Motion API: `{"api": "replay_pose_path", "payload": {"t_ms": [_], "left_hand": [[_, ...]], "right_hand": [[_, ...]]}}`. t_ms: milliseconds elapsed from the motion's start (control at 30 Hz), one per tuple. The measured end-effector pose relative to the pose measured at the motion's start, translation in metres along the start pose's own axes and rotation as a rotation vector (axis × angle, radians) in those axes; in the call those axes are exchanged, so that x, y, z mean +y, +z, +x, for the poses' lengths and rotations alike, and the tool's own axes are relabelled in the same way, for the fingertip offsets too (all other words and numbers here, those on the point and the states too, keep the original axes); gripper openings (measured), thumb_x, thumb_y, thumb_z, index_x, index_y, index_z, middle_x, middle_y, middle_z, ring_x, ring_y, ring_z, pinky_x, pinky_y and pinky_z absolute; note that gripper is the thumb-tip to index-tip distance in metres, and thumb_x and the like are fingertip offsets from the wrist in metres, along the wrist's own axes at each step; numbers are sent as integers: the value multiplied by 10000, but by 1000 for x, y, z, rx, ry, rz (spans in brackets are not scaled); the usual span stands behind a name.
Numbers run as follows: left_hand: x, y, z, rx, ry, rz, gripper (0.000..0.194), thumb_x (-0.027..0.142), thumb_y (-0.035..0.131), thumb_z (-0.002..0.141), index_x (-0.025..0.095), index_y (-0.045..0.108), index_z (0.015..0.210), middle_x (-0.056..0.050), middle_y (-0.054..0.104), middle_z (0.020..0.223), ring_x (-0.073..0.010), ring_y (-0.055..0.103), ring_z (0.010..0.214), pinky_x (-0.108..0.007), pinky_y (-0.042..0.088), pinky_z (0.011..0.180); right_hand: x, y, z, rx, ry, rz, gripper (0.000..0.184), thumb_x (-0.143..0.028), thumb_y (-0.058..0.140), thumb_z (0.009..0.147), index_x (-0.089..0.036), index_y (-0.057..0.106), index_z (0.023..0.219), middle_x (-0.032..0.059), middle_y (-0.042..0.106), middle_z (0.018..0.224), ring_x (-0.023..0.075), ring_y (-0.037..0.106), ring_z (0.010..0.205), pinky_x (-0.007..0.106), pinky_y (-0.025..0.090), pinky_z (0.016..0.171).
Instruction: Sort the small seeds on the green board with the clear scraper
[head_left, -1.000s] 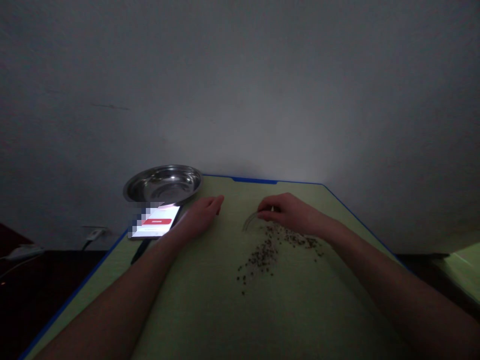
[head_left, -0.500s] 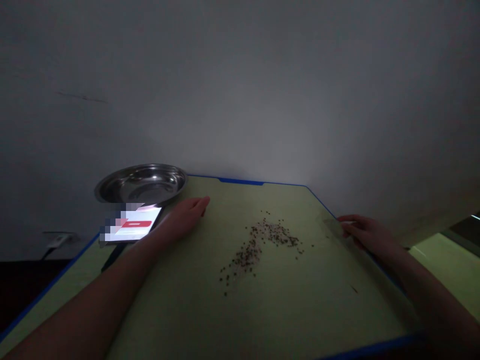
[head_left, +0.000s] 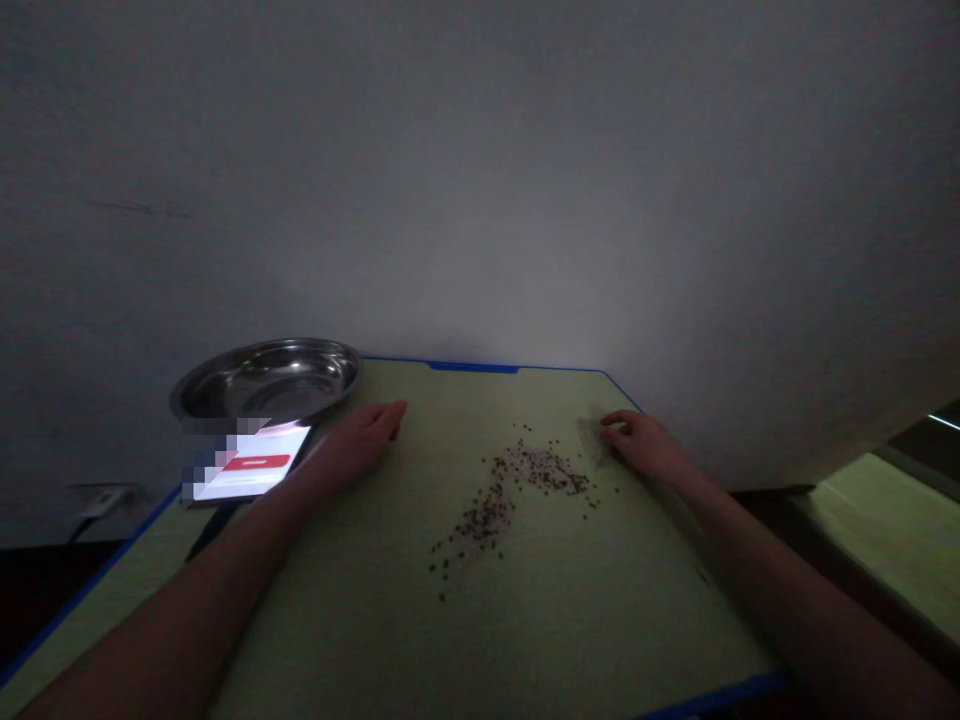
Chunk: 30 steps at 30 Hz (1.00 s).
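My left hand (head_left: 367, 435) rests at the left of the table, beside a lit phone (head_left: 247, 470) and a steel basin (head_left: 330, 395). Its fingers are loosely curled together, and nothing shows in them. At the right side, my right hand (head_left: 637, 442) pinches a thin clear plastic sheet (head_left: 592, 440) by its edge, low over the tabletop. Between the hands lies a curved spread of small dark grains mixed with pale ones (head_left: 487, 515). The sheet is just right of the grains, apart from them.
The pale green table (head_left: 585, 620) has a blue edge and stands against a grey wall (head_left: 480, 200). A socket with a plug (head_left: 105, 500) is low at the left. Another pale green surface (head_left: 892, 540) lies to the right.
My right hand has moved left with the plastic sheet, from the table's right edge toward the grains. My left hand stays in place; the view has shifted slightly.
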<state>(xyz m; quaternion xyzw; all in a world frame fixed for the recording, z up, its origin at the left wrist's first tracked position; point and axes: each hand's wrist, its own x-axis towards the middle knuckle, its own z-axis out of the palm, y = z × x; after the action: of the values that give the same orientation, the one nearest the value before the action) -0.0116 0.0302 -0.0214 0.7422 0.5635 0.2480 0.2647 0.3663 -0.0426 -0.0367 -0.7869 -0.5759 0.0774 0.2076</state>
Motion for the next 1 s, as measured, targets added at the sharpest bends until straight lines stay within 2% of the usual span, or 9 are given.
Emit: {"api": "replay_pose_path", "payload": {"t_ms": [233, 467, 600, 733, 1000], "left_hand": [[-1, 0, 0, 7, -4, 2, 448, 542, 275, 837, 214, 394, 555, 20, 436, 523, -163, 439, 526, -296, 315, 553], [-4, 1, 1, -1, 31, -1, 462, 563, 268, 840, 215, 400, 566, 20, 451, 543, -165, 445, 549, -292, 328, 566], [-7, 2, 2, 1, 46, 7, 452, 553, 274, 843, 216, 401, 569, 21, 447, 543, -165, 444, 554, -291, 321, 566], [-5, 2, 1, 8, 47, -12, 452, 555, 282, 835, 214, 402, 564, 21, 453, 541, -163, 442, 557, -289, 316, 567], [0, 2, -1, 14, 26, -11, 456, 549, 288, 843, 213, 402, 557, 25, 433, 526, -161, 433, 543, -292, 312, 563]], "right_hand": [[-51, 22, 33, -30, -142, -17, 262, -270, 549, 817, -136, 691, 991, 60, 685, 682, 163, 600, 605, 255, 408, 587], [-88, 37, 47, -101, -307, 20, 228, -263, 547, 830, -151, 699, 958, 55, 698, 726, 155, 609, 651, 246, 421, 626], [-110, 43, 47, -162, -422, 50, 226, -247, 557, 827, -147, 699, 972, 62, 706, 784, 147, 611, 682, 239, 425, 645], [-135, 48, 44, -240, -513, 72, 229, -230, 566, 815, -133, 702, 972, 60, 698, 739, 145, 602, 657, 245, 424, 634], [-174, 51, 20, -459, -689, 115, 193, -210, 591, 792, -165, 718, 931, 30, 699, 767, 115, 595, 665, 207, 424, 623]]}}
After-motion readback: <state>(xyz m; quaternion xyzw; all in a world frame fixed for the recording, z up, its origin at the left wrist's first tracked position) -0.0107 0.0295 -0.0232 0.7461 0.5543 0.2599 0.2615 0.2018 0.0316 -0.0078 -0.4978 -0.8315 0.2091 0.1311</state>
